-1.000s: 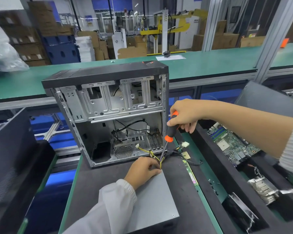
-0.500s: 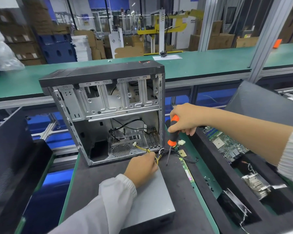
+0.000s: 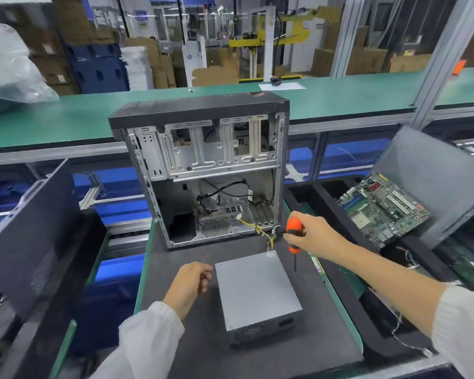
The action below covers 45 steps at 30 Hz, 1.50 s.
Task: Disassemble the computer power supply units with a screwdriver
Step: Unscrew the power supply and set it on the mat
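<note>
A grey power supply unit (image 3: 255, 291) lies flat on the dark mat (image 3: 175, 269) in front of an opened computer case (image 3: 203, 160). Its yellow and black cables (image 3: 268, 239) run from its far edge into the case's bottom. My right hand (image 3: 312, 236) grips an orange and black screwdriver (image 3: 294, 236) upright, tip down, just right of the unit's far right corner. My left hand (image 3: 192, 283) hovers left of the unit, fingers loosely curled, holding nothing and not touching it.
A black foam tray (image 3: 340, 214) on the right holds a green motherboard (image 3: 381, 206) and other parts. A dark case panel (image 3: 39, 236) leans at the left. A green conveyor belt (image 3: 66, 119) runs behind the case, with a clear plastic bag (image 3: 8, 67) at far left.
My left hand came off the cables at the unit's far edge and drew back to the left. My right hand moved the screwdriver lower and away from the cables.
</note>
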Available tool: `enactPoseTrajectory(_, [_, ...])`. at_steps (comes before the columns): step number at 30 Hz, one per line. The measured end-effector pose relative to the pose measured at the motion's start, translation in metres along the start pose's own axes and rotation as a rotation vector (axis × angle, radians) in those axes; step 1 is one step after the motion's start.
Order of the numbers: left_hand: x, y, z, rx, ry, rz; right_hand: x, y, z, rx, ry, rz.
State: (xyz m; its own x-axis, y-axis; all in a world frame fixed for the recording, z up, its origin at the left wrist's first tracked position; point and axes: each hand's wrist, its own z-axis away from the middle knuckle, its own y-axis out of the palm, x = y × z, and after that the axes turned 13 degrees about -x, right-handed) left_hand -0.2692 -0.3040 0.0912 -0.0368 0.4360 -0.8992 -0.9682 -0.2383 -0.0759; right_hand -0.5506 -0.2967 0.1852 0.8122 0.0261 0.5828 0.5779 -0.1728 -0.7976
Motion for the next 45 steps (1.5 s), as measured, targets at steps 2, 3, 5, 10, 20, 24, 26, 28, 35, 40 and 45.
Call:
enactPoseTrajectory(2, [0.015, -0.009, 0.006, -0.035, 0.0, -0.215, -0.006, 0.01, 0.011, -0.104, 0.09, -0.094])
enactPoseTrajectory(3, [0.022, -0.011, 0.011, -0.031, 0.033, -0.355, -0.008, 0.014, 0.016, -0.148, 0.133, -0.149])
enactPoseTrajectory(5, [0.036, -0.011, 0.02, 0.012, 0.12, -0.577, -0.01, 0.02, 0.024, -0.192, 0.199, -0.233])
enactPoseTrajectory(10, [0.049, 0.004, 0.03, 0.082, 0.229, -0.623, -0.017, 0.04, 0.033, -0.085, 0.162, -0.114])
enactPoseTrajectory(20, [0.045, 0.018, 0.022, 0.033, 0.231, -0.587, -0.01, 0.081, 0.007, -0.001, 0.2, 0.071])
enactPoseTrajectory(24, [0.022, 0.012, -0.003, -0.032, 0.27, -0.614, -0.007, 0.092, -0.01, 0.038, 0.199, -0.032])
enactPoseTrajectory(26, [0.015, 0.005, -0.011, 0.013, 0.283, -0.574, -0.003, 0.085, -0.017, 0.046, 0.17, -0.033])
enactPoseTrajectory(28, [0.014, -0.005, -0.011, 0.074, 0.314, -0.556, 0.008, 0.068, -0.021, -0.021, 0.111, 0.002])
enactPoseTrajectory(35, [0.041, -0.019, 0.01, 0.073, 0.251, -0.632, 0.073, 0.019, -0.018, -0.351, -0.211, 0.034])
enactPoseTrajectory(40, [0.038, -0.022, 0.015, 0.094, 0.234, -0.547, 0.112, 0.04, 0.0, -0.313, -0.265, -0.235])
enactPoseTrajectory(45, [0.04, -0.032, 0.027, 0.159, 0.214, -0.44, 0.113, 0.065, 0.011, -0.281, -0.207, -0.417])
